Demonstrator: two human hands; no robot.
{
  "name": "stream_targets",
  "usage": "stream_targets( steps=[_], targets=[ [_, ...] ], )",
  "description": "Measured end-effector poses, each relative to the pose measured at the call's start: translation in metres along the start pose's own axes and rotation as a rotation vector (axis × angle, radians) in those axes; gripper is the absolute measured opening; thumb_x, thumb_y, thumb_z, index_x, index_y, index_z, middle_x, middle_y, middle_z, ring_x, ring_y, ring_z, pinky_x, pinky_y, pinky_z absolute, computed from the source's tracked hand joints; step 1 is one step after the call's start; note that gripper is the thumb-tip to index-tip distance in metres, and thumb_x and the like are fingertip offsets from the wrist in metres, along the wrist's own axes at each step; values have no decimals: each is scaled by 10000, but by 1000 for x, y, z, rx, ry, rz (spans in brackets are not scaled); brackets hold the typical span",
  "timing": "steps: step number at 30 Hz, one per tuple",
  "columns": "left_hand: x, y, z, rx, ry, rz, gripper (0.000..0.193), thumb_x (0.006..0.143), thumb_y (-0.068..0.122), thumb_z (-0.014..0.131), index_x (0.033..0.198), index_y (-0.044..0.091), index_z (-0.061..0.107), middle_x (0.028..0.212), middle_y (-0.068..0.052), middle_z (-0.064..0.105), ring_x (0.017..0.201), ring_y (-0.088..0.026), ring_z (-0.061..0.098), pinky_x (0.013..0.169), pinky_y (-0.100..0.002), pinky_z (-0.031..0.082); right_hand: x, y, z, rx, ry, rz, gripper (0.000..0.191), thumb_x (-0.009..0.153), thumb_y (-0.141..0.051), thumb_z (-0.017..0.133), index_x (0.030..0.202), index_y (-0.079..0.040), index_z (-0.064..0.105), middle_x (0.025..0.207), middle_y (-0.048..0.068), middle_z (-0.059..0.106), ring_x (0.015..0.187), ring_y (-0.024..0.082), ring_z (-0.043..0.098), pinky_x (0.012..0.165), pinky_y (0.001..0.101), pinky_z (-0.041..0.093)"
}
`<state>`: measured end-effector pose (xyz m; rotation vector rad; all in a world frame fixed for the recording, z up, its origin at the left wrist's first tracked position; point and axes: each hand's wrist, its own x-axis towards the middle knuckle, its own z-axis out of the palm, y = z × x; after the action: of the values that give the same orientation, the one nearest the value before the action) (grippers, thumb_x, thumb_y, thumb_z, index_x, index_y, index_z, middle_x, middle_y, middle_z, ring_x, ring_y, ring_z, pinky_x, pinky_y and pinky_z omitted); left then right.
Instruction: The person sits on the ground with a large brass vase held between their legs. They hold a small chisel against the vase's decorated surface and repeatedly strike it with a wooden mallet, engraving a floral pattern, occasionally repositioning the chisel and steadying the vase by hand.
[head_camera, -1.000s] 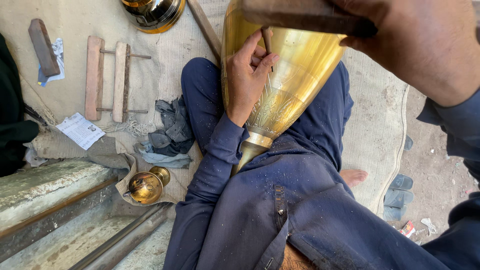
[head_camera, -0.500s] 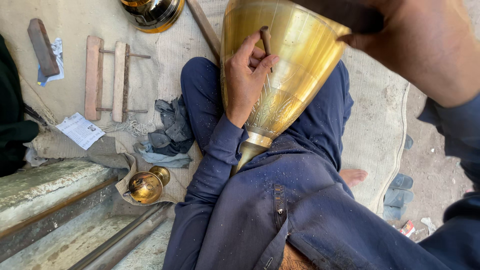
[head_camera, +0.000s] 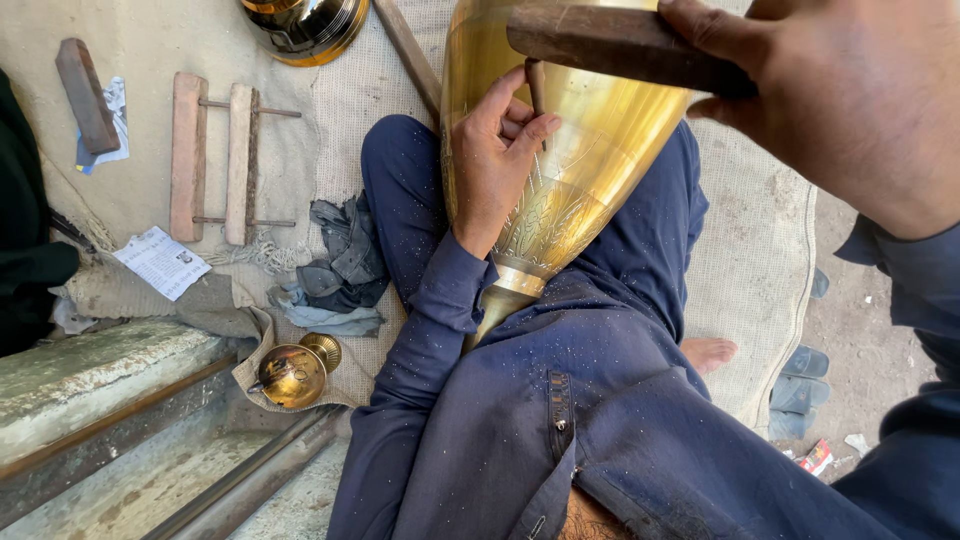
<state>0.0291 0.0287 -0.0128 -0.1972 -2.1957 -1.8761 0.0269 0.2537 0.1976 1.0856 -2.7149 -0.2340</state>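
While engraving: left hand (head_camera: 492, 165) pinched a chisel (head_camera: 537, 88) against the brass vase (head_camera: 590, 150).
Right hand (head_camera: 860, 100): fingers wrapped the wooden mallet (head_camera: 610, 42), raised; strike due squarely.

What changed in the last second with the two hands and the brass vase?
The right hand with its wooden mallet dipped slightly, then came back level above the small chisel. The left hand kept pinching the chisel against the brass vase, which stayed resting on the lap. Nothing was let go.
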Motion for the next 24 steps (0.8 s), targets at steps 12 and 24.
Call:
stream_targets(
  steps=[12,24],
  targets=[
    [-4,3,0,24,20,7,492,910,96,824,1359,81,624,796,-26,759,660,-83,725,603,-233,593,4,-3,-6,122,0,58,547,821,-262,893,1316,-90,737,952,126,741,782,266,713,696,368,572],
    [-9,7,0,15,33,-9,465,924,80,809,1353,71,631,808,-36,765,677,-90,729,598,-242,583,1,-6,-7,164,4,65,561,861,-265,859,1373,-90,714,881,114,701,742,255,673,666,357,521]
  ],
)
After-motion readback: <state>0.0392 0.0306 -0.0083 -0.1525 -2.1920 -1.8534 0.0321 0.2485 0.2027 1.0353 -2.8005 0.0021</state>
